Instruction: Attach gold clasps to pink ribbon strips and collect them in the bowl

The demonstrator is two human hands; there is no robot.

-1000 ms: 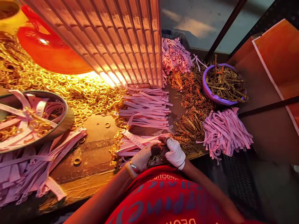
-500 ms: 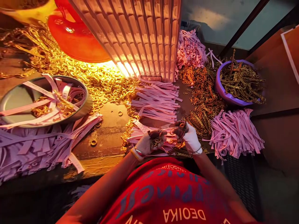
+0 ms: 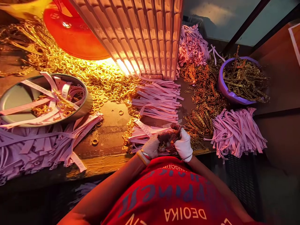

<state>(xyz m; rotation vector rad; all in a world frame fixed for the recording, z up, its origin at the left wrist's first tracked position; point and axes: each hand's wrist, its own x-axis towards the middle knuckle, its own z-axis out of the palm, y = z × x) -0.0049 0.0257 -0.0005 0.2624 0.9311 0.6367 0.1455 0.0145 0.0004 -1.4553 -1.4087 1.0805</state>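
My left hand (image 3: 152,145), in a pale glove with the fingers out, is closed around a few small metal rings (image 3: 161,148). Against it, fingers touching, is my right hand (image 3: 182,143) in a white glove; its fingers are bent in a pinch, and whatever lies in them is hidden. Under both hands spreads a bunch of pink straps (image 3: 140,132) with gold rings at their left ends. Just beyond lies a second row of pink straps (image 3: 159,100).
A large heap of gold rings (image 3: 103,75) lies by the red lamp (image 3: 75,37) and a ribbed panel (image 3: 140,34). To the left stands a bowl (image 3: 14,97) with straps and rings. At right are chain pieces (image 3: 203,93), a purple basin (image 3: 222,84) and a strap pile (image 3: 239,132).
My hands have come together and drawn slightly nearer my body; before, a gap stood between their fingers. The right hand has moved left toward the left one.
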